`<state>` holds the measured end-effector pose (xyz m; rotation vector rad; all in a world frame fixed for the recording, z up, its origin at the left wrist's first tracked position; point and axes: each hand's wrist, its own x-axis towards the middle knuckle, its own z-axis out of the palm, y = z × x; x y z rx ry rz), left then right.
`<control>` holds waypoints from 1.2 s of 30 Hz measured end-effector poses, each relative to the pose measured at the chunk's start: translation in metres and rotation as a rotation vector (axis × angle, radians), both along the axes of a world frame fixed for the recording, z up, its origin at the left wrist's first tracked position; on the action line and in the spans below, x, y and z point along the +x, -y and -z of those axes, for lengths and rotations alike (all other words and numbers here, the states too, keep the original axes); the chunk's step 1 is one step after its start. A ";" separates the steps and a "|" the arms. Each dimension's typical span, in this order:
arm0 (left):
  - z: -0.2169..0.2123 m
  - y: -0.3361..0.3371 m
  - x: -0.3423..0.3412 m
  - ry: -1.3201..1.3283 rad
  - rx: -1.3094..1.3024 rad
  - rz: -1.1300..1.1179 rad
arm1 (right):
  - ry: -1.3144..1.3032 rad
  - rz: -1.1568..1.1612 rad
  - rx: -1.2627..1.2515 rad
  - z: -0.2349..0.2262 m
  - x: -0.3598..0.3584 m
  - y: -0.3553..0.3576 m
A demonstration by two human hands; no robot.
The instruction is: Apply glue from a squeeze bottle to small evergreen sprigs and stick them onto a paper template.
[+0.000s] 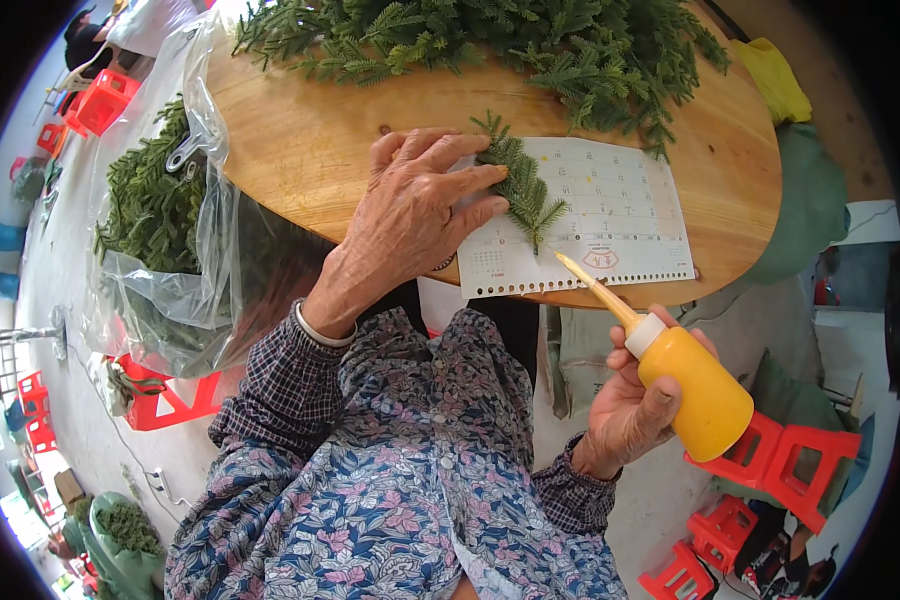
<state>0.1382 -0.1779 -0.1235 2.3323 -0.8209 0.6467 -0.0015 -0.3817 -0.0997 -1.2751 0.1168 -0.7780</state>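
Note:
A small green evergreen sprig lies on a calendar sheet, its stem end pointing toward me. My left hand reaches over the table edge, its thumb and fingertips closed against the left side of the sprig. In my right hand is a yellow squeeze bottle with a white collar and a long tapered nozzle. The bottle tilts so that its nozzle tip hovers close to the sprig's stem end, with a small gap between them. My right fingers wrap around the bottle's neck and upper body.
A pile of evergreen branches covers the far side of the round wooden table. On the left, a clear plastic bag holds more branches, with scissors at its top. Red stools stand at right, and a yellow cloth hangs at the table's far right.

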 end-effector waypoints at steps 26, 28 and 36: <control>0.017 0.000 0.020 0.029 -0.060 -0.046 | 0.059 -0.031 0.109 0.009 0.018 0.013; 0.017 0.005 0.020 0.094 -0.039 -0.073 | 0.058 0.038 0.152 0.007 0.031 0.016; 0.028 0.016 0.033 0.184 -0.042 -0.095 | 0.044 -0.073 0.172 0.011 0.073 0.035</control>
